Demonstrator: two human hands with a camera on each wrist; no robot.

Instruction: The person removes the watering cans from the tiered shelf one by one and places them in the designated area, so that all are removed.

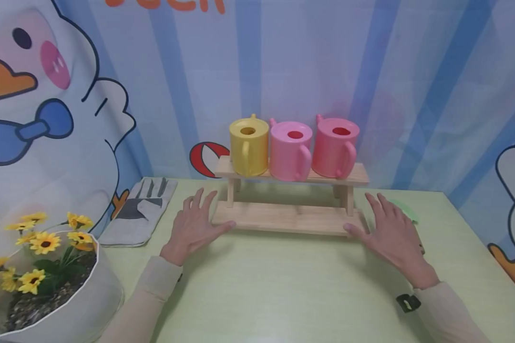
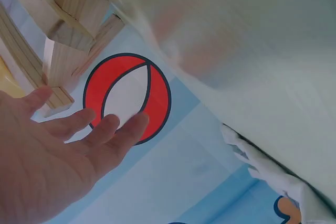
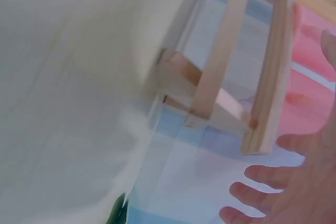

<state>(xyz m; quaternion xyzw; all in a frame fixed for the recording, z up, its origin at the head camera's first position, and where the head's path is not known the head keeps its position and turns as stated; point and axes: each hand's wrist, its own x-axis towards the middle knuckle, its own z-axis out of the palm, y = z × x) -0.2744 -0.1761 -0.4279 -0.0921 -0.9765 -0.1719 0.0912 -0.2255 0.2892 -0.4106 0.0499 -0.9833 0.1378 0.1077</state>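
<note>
A two-tier wooden shelf (image 1: 289, 218) stands near the back of the table. Lined up on its upper board are a yellow watering can (image 1: 250, 150), a pink watering can (image 1: 289, 155) and a deeper pink watering can (image 1: 334, 147), handles facing me. My left hand (image 1: 195, 226) is spread beside the shelf's left end, thumb near the lower board's corner. At the right end my right hand (image 1: 392, 233) is spread too, its thumb overlapping the lower board's corner in the head view. Both wrist views show bare fingers (image 2: 113, 140) and fingers (image 3: 268, 195) holding nothing.
On the left, a white pot (image 1: 90, 305) holds yellow flowers and soil. Behind it lie grey-and-white work gloves (image 1: 139, 209). A light green item (image 1: 405, 209) lies partly hidden behind my right hand. A printed cloth (image 1: 309, 62) hangs along the table's back edge.
</note>
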